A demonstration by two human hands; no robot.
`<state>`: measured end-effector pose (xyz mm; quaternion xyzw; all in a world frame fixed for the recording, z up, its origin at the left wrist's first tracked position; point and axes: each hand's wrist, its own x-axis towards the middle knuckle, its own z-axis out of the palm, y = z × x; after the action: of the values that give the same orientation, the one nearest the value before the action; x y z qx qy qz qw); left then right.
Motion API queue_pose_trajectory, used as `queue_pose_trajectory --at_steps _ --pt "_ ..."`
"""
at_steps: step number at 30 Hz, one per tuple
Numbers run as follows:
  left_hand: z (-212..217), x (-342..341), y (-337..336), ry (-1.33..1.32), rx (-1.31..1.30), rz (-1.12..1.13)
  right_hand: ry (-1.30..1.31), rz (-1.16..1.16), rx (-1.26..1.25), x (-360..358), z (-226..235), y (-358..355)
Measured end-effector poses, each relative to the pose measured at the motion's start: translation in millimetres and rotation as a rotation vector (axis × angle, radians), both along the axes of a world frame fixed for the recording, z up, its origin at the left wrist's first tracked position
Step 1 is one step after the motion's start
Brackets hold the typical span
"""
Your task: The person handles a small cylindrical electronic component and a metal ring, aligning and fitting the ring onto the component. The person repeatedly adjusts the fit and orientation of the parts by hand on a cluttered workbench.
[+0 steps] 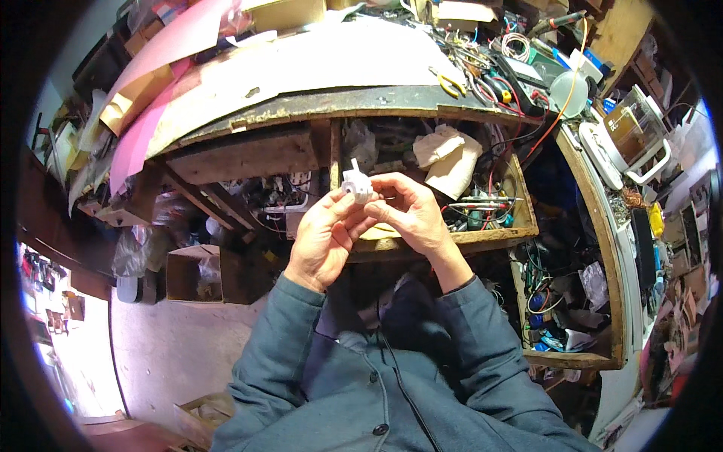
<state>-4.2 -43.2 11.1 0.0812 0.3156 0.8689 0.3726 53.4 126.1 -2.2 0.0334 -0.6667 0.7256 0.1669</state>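
A small white plastic part [357, 185] with a short upright tab is pinched in front of me, over an open wooden drawer [493, 236]. My left hand [325, 235] grips it from the left between thumb and fingers. From the other side my right hand [413, 214] closes on it with thumb and fingertips. The fingers cover its lower part, and I cannot tell its exact kind. Just behind the hands, the drawer holds a crumpled cream cloth or paper bundle [452, 160], along with wires and tools.
Yellow-handled pliers [452, 83], a coil of wire [516, 47] and cables lie on the cluttered bench. A second drawer [576, 361] full of wires stands out at the right. A clear-sided white appliance [633, 135] sits far right. On the floor at left is a cardboard box [194, 275].
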Motion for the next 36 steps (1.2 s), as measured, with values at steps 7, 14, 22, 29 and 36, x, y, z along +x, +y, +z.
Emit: queue_pose_trajectory --at_steps 7,14,22,29,36 --pt "-5 6 6 0.129 -0.113 -0.027 -0.016 0.050 -0.029 1 5 0" --pt "-9 4 17 0.422 -0.210 0.189 0.076 0.098 -0.067 6 6 3" --pt "-9 -4 43 0.406 -0.008 0.006 0.111 0.130 0.088 5 -1 10" --pt "-4 0 49 0.462 -0.045 0.035 0.082 0.175 0.059 5 -3 13" --pt "-11 0 58 0.461 -0.060 0.084 0.110 0.035 0.156 7 -12 17"
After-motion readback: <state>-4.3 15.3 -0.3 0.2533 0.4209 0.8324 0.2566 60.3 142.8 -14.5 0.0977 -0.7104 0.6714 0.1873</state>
